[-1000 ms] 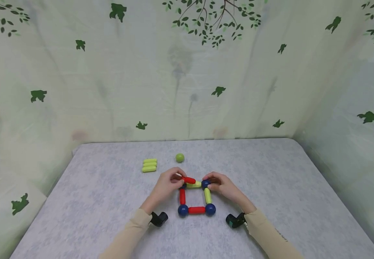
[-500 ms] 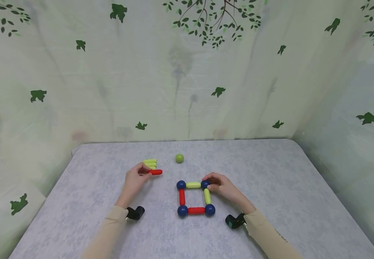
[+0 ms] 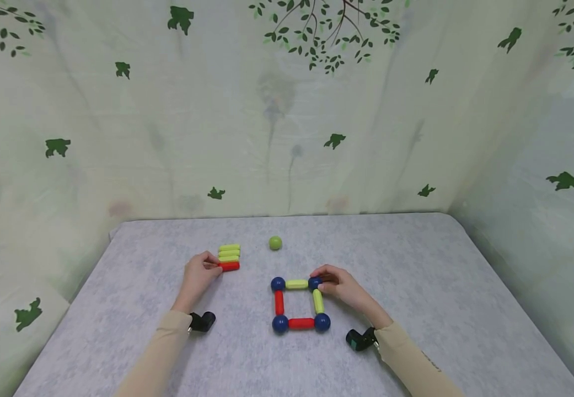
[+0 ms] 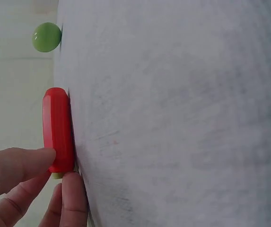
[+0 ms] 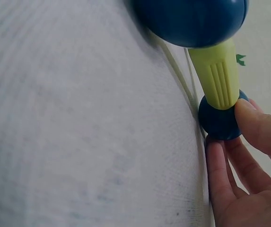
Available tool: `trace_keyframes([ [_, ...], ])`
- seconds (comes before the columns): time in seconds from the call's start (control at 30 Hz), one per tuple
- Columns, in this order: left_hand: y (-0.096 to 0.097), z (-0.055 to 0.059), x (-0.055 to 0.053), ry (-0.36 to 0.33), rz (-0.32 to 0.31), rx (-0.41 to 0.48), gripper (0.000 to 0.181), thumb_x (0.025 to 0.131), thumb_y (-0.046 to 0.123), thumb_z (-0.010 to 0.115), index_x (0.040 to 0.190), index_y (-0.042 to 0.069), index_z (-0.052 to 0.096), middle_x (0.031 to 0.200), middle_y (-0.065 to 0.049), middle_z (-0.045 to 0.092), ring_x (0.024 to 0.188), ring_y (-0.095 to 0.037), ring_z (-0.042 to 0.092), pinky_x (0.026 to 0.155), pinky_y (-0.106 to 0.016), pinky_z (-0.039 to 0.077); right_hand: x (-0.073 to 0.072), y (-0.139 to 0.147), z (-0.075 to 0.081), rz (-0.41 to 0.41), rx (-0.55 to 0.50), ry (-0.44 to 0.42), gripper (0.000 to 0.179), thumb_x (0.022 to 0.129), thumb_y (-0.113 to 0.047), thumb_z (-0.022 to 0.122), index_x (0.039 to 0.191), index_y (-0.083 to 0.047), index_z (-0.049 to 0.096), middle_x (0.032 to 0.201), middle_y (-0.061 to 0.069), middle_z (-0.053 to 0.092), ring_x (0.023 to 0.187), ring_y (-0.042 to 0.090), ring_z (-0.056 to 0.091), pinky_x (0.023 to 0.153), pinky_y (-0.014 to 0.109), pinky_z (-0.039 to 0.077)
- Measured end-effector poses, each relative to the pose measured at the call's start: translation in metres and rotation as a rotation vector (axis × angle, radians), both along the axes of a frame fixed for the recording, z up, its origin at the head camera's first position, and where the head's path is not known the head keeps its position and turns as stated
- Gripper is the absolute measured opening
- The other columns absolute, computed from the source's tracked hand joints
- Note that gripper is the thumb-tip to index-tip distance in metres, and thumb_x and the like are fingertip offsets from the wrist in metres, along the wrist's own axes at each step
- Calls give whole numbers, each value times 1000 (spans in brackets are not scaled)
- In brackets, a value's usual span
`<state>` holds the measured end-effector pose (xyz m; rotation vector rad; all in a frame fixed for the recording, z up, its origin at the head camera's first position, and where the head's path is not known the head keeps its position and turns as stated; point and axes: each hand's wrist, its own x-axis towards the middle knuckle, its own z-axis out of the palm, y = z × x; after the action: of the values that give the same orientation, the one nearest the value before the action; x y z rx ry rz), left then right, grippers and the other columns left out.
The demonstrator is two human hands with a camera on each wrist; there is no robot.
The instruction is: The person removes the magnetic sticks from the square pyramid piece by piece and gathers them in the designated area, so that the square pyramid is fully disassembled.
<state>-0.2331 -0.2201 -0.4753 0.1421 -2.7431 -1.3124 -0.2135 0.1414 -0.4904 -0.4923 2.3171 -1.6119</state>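
Observation:
My left hand (image 3: 200,275) pinches the near end of a red rod (image 3: 229,266), which lies right in front of several yellow-green rods (image 3: 229,253) in a row. In the left wrist view, thumb and fingers meet at one end of that red rod (image 4: 58,130). At the far right corner of a square frame, my right hand (image 3: 341,286) grips a blue ball (image 3: 314,283). The frame has blue balls at its corners, red rods on its left and near sides, and yellow-green rods on the others. The right wrist view has thumb and fingers around the blue ball (image 5: 220,118).
A green ball (image 3: 275,242) sits on the table (image 3: 391,248) beyond the frame, right of the loose rods. Behind the table hangs a pale backdrop (image 3: 197,127) with leaf prints. Both wrists wear black cameras.
My left hand has carried the red rod from above the frame's far left corner leftward and set it down before the yellow-green rods. The right hand keeps its place on the blue ball.

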Motion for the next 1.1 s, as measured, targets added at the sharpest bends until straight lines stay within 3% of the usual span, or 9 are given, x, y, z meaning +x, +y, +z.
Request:
trace_keyframes([
  [0.1, 0, -1, -1, 2, -3, 0, 11, 84, 0, 65, 93, -3, 59, 101, -21, 62, 91, -34, 61, 71, -38, 52, 0, 1, 0, 9, -9, 5, 24, 93, 1, 56, 117, -3, 61, 113, 9, 61, 105, 25, 57, 88, 38, 47],
  [0.3, 1, 0, 0, 24, -8, 8, 13, 83, -1, 64, 94, -3, 57, 100, -22, 61, 92, -35, 62, 73, -39, 52, 8, -1, 19, 32, -22, 9, 25, 93, 5, 54, 118, 5, 58, 114, 18, 59, 107, 33, 55, 88, 41, 47],
  [0.47, 8, 6, 4, 60, -62, -17, 17, 86, -2, 64, 100, -5, 56, 103, -22, 55, 94, -34, 59, 77, -42, 52, 0, 1, 2, 19, -14, 25, 25, 93, 3, 55, 117, 1, 60, 114, 12, 60, 106, 29, 56, 89, 41, 48],
  [0.53, 15, 9, 6, 88, -139, -9, 17, 86, -3, 65, 101, -4, 57, 103, -19, 56, 92, -32, 59, 77, -41, 52, -1, 2, 0, 19, -16, 29, 25, 93, 3, 55, 117, 0, 60, 114, 11, 60, 106, 27, 56, 89, 40, 47],
  [0.63, 30, 10, 8, 111, -348, 20, 16, 85, -6, 65, 101, -2, 60, 103, -16, 61, 90, -28, 61, 79, -40, 52, 0, 2, 0, 19, -18, 25, 25, 93, 2, 55, 117, -1, 60, 114, 10, 60, 106, 27, 56, 90, 40, 47],
  [0.73, 48, 10, 13, 77, -575, 33, 20, 87, -5, 64, 105, 3, 63, 107, -12, 62, 95, -27, 61, 83, -39, 51, 0, 2, 0, 18, -13, 18, 25, 93, 2, 56, 117, -2, 61, 114, 10, 60, 106, 26, 56, 90, 40, 47],
  [0.83, 65, 8, 16, 37, -724, 10, 26, 88, -4, 62, 110, 9, 63, 115, -5, 59, 103, -25, 57, 87, -40, 50, 1, 2, 1, 17, -12, 14, 25, 93, 2, 55, 117, -3, 61, 114, 10, 60, 106, 26, 56, 90, 40, 46],
  [0.93, 79, 6, 16, 48, -804, -20, 32, 85, -7, 62, 111, 11, 63, 117, -3, 58, 108, -24, 54, 90, -42, 47, 1, 2, 2, 16, -14, 10, 25, 93, 2, 55, 117, -3, 61, 114, 10, 60, 107, 26, 56, 91, 40, 46],
  [1.1, 91, 5, 16, 86, -822, -88, 33, 82, -11, 61, 107, 10, 64, 109, 0, 61, 100, -19, 54, 89, -39, 46, 2, 2, 3, 13, -17, 3, 25, 93, 2, 55, 117, -3, 61, 114, 9, 60, 108, 26, 56, 91, 41, 46],
])
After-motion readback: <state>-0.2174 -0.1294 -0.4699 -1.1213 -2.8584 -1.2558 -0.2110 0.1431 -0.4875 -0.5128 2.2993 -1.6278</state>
